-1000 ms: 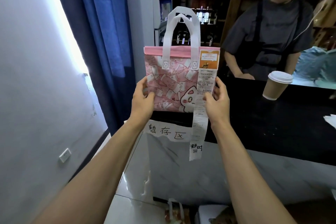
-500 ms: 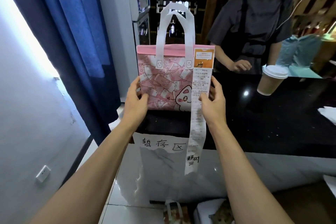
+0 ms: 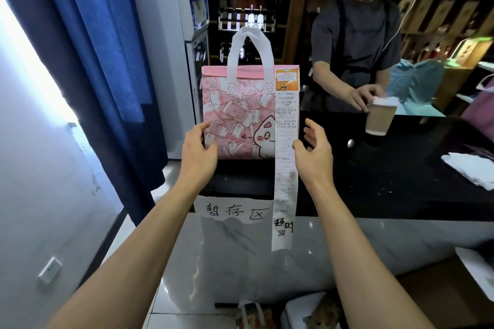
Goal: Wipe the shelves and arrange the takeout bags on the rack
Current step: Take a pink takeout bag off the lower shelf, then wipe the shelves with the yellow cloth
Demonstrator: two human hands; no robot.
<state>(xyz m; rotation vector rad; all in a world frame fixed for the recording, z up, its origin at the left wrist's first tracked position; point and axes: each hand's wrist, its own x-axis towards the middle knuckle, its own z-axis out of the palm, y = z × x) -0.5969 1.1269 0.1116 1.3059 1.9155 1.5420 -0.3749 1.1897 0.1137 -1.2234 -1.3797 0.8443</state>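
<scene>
I see a dark, glossy surface [image 3: 401,184] running from the centre of the head view out to the right edge, flecked with pale specks near its front. A pink takeout bag [image 3: 240,117] printed with a cartoon cat stands upright at the left end of the surface, white handles raised. A long receipt [image 3: 285,168] fixed to its right front hangs down past the front edge. A lidded paper cup [image 3: 379,117] stands further right, toward the back. A white crumpled cloth or paper [image 3: 473,168] lies near the right edge. A handwritten paper sign [image 3: 235,211] hangs from the front edge, over the pale marbled panel [image 3: 347,254] below.
</scene>
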